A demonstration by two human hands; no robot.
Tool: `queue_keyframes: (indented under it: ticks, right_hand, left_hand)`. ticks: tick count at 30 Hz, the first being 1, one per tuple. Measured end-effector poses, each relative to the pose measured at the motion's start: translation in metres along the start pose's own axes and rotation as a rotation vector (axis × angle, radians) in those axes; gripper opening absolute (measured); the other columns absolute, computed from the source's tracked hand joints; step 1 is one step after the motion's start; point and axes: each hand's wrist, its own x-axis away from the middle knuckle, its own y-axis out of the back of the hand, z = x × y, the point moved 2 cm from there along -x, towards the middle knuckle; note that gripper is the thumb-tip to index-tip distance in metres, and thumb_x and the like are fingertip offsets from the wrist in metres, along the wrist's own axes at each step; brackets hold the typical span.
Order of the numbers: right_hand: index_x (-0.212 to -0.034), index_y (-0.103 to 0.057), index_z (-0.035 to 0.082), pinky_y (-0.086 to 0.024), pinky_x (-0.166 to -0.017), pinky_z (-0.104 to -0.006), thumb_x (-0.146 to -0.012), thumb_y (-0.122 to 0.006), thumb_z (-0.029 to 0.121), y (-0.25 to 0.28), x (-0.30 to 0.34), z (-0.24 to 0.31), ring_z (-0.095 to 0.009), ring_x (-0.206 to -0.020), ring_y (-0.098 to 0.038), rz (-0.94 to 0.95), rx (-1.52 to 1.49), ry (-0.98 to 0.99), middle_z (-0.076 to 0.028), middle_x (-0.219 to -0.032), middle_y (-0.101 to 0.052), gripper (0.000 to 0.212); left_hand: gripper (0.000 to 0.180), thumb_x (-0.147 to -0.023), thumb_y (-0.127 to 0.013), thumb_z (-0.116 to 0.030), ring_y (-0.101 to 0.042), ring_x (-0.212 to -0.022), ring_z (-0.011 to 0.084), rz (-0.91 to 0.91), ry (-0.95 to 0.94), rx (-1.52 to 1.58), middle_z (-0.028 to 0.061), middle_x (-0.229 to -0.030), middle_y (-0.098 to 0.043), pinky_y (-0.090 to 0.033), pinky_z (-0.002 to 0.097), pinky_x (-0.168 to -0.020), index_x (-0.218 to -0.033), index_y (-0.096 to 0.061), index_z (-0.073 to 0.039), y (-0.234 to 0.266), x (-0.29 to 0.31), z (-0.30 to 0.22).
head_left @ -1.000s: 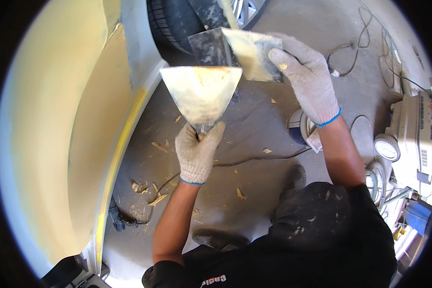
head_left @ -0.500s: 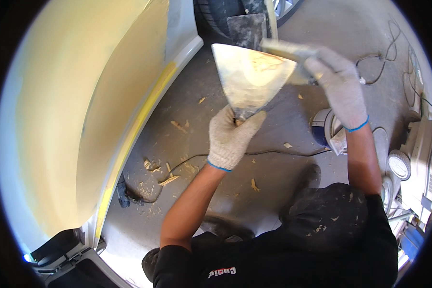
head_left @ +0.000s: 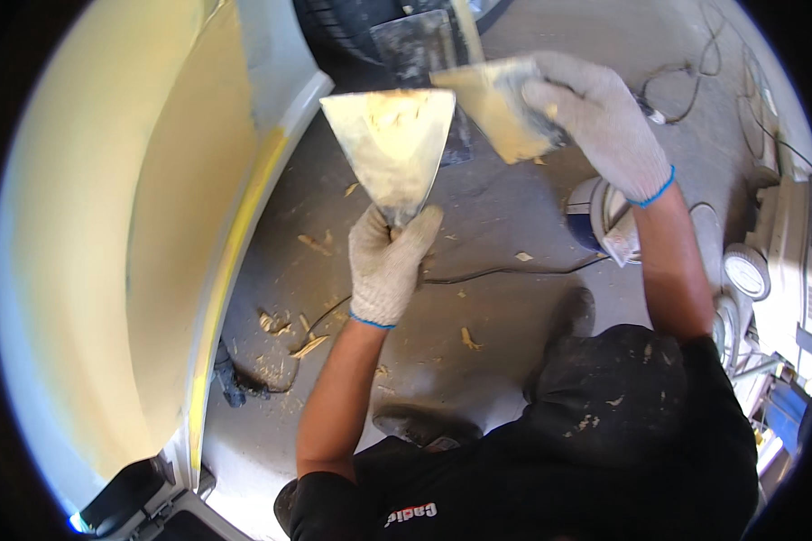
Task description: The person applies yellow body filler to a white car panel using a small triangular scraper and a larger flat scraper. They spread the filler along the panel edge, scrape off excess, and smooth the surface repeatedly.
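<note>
In the middle, my gloved left hand (head_left: 386,269) is closed round the handle of a wide putty knife (head_left: 383,158). Its blade points up and away, with a smear of pale yellow putty on it. Farther right, my gloved right hand (head_left: 604,126) pinches a flat rectangular spreader (head_left: 498,113), coated in yellowish putty. The spreader's left corner is close to the knife blade's far right corner; whether they touch I cannot tell. A car body panel (head_left: 185,234), covered in yellow-beige filler, curves along the left.
A black power cord (head_left: 505,270) crosses the grey floor among scattered putty scraps. An open can (head_left: 595,216) stands under my right forearm. At the far end are a tyre (head_left: 343,27) and a dark stained plate (head_left: 415,45). White wheeled equipment (head_left: 780,252) lines the right.
Both hands, with the putty knife and spreader, have shifted left in the picture. The spreader is now angled with its face showing more. The view itself has shifted slightly.
</note>
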Motion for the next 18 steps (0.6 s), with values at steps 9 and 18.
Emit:
queue_keyframes:
  ticks: [9, 18]
  right_hand:
    - [-0.121, -0.069, -0.001, -0.048, -0.099, -0.0293, -0.099, -0.06, 0.012, -0.019, 0.001, -0.014, -0.011, -0.108, -0.06, 0.037, -0.205, -0.065, -0.002, -0.115, -0.069, 0.027]
    - [-0.137, -0.059, -0.002, -0.053, -0.095, -0.0295, -0.101, -0.06, 0.018, -0.048, 0.003, -0.036, -0.015, -0.106, -0.065, 0.105, -0.653, -0.28, -0.007, -0.121, -0.068, 0.041]
  left_hand:
    - [0.02, -0.088, -0.083, -0.016, -0.054, -0.051, 0.0037, 0.207, -0.021, 0.001, -0.0035, -0.069, -0.064, -0.043, 0.0221, -0.043, -0.094, -0.065, -0.009, 0.003, 0.001, 0.013]
    - [0.024, -0.089, -0.08, -0.014, -0.058, -0.078, 0.0022, 0.275, 0.069, -0.104, -0.0035, -0.087, -0.071, -0.05, 0.023, -0.068, -0.108, -0.07, -0.003, 0.015, -0.002, -0.001]
